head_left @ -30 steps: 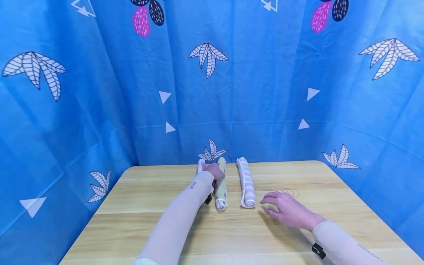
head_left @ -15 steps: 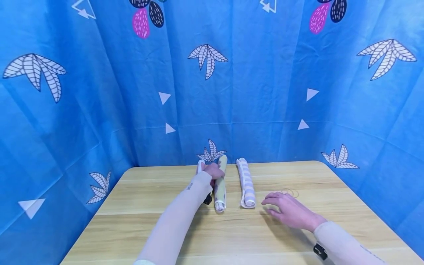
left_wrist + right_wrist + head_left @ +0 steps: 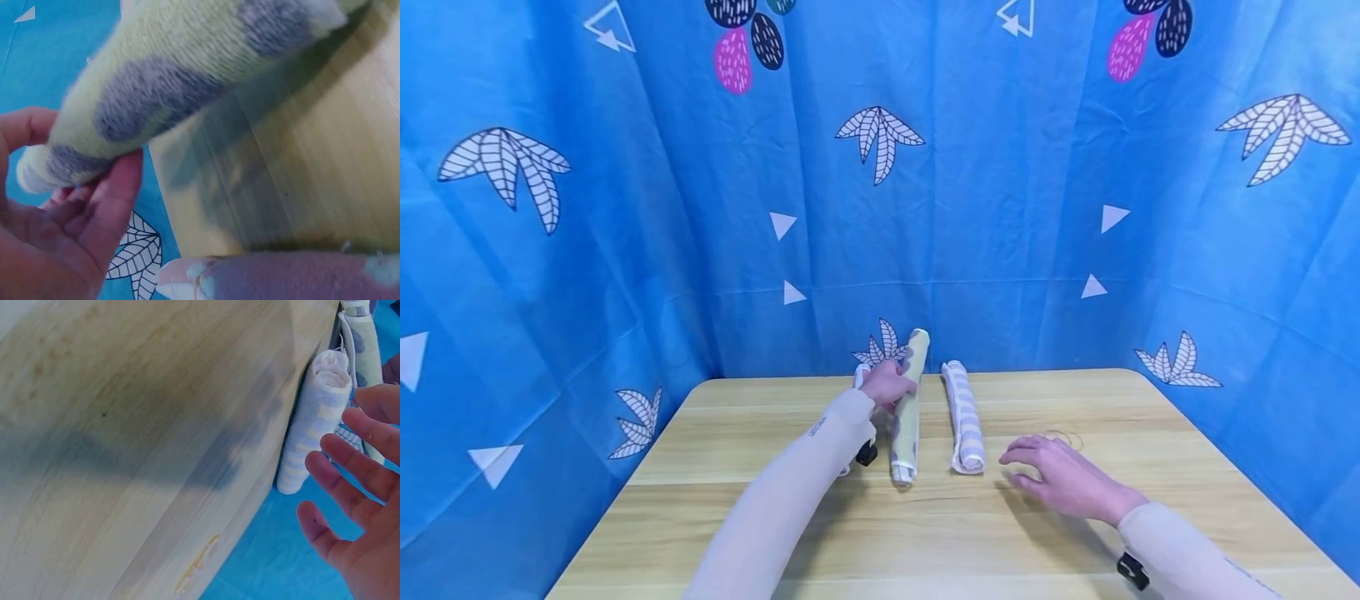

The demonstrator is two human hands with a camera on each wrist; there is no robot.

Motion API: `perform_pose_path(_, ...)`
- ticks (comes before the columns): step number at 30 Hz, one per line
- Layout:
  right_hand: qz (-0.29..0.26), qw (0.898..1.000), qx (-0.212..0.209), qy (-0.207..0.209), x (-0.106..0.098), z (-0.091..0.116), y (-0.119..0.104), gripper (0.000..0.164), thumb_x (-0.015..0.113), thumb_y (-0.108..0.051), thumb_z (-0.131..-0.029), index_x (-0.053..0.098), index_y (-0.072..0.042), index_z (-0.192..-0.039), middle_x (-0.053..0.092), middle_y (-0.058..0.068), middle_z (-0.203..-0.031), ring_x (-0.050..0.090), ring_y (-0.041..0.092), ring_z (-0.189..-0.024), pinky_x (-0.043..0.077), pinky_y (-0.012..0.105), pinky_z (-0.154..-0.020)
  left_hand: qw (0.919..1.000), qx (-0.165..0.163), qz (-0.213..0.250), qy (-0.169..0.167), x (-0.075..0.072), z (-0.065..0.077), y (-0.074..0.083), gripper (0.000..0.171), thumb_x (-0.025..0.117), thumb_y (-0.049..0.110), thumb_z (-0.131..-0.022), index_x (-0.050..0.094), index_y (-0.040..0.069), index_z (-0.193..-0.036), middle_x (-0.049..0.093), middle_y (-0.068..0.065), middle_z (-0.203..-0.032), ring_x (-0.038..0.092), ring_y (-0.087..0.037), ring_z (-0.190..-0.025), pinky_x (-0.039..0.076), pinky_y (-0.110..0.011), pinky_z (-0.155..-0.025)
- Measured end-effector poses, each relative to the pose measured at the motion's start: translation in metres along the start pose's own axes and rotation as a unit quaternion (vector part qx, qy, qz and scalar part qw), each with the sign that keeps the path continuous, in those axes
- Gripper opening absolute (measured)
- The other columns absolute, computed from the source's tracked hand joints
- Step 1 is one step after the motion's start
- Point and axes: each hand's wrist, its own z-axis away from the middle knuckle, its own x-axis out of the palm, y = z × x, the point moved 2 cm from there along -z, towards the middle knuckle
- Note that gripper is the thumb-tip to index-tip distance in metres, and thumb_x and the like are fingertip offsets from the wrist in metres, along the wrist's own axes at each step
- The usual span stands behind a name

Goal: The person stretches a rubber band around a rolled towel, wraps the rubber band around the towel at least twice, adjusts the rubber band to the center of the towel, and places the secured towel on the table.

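Observation:
My left hand (image 3: 886, 383) grips a rolled yellow-green towel (image 3: 907, 417) with grey patches, fingers and thumb round it near its far end. That far end tilts up from the table in the head view. In the left wrist view the thumb and fingers pinch the same towel (image 3: 162, 81), with a pinkish rolled towel (image 3: 300, 278) lying on the table below it. My right hand (image 3: 1063, 479) hovers over the table with relaxed, spread fingers, holding nothing. Just left of it lies a rolled towel with lilac and white stripes (image 3: 964, 417), also seen in the right wrist view (image 3: 315, 422).
Thin rubber bands (image 3: 1066, 437) lie on the wooden table (image 3: 760, 517) behind my right hand. A blue patterned curtain (image 3: 1000, 208) hangs along the table's back and sides.
My left hand has raised the far end of the yellow-green towel, which now leans up. The right hand stays nearly in place. The head view has shifted slightly.

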Motion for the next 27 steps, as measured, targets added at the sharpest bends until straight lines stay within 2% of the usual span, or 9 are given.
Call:
perform_pose_path(4,0.001,1.0,-0.004,0.001,0.001,-0.001,0.0,0.028,0.074,-0.02,-0.09,0.072,-0.019,-0.118,0.068,0.01,-0.124,0.063,0.034,-0.116,0.047,0.061,-0.096,0.9989,0.032,0.033,-0.008,-0.005,0.009,0.001,0.046,0.079,0.013,-0.079,0.054,0.005,-0.117,0.061,-0.015,-0.116,0.064,-0.025,-0.089,0.059,-0.034,-0.059)
perform_pose_path(9,0.003,1.0,-0.003,-0.001,0.001,-0.003,-0.001,0.027,0.072,-0.022,-0.091,0.072,-0.02,-0.119,0.069,0.008,-0.124,0.063,0.034,-0.115,0.047,0.06,-0.097,0.9956,0.069,0.059,-0.02,-0.011,0.018,0.001,0.061,0.082,0.018,-0.08,0.049,0.01,-0.131,0.058,-0.014,-0.114,0.063,-0.026,-0.093,0.058,-0.034,-0.062)
perform_pose_path(14,0.004,1.0,-0.005,0.0,0.0,-0.004,-0.002,0.027,0.072,-0.022,-0.091,0.072,-0.019,-0.118,0.069,0.008,-0.122,0.064,0.034,-0.114,0.048,0.06,-0.097,0.9938,0.094,0.057,-0.01,-0.019,0.026,-0.001,0.063,0.078,0.03,-0.087,0.049,0.011,-0.14,0.055,-0.011,-0.111,0.06,-0.022,-0.094,0.057,-0.033,-0.064)
perform_pose_path(18,0.005,1.0,-0.005,0.002,0.0,-0.004,-0.002,0.028,0.073,-0.021,-0.091,0.072,-0.019,-0.118,0.069,0.009,-0.122,0.063,0.034,-0.115,0.047,0.061,-0.097,0.9927,0.11,0.05,0.003,-0.024,0.031,-0.001,0.058,0.074,0.038,-0.091,0.052,0.01,-0.137,0.057,-0.009,-0.109,0.06,-0.021,-0.093,0.055,-0.032,-0.067)
perform_pose_path(22,0.011,1.0,-0.006,0.005,0.001,-0.004,-0.001,0.028,0.073,-0.021,-0.09,0.072,-0.02,-0.118,0.069,0.009,-0.122,0.064,0.034,-0.114,0.047,0.061,-0.097,0.9918,0.125,0.022,0.015,-0.027,0.037,-0.001,0.057,0.069,0.047,-0.093,0.054,0.013,-0.136,0.061,-0.008,-0.109,0.06,-0.021,-0.093,0.054,-0.032,-0.074)
perform_pose_path(27,0.023,1.0,-0.006,0.012,0.0,-0.004,0.003,0.027,0.074,-0.02,-0.089,0.073,-0.02,-0.117,0.07,0.007,-0.121,0.064,0.034,-0.114,0.046,0.061,-0.098,0.9891,0.147,0.011,0.009,-0.031,0.047,0.001,0.053,0.066,0.049,-0.094,0.056,0.016,-0.135,0.063,-0.008,-0.106,0.061,-0.021,-0.091,0.054,-0.034,-0.075)
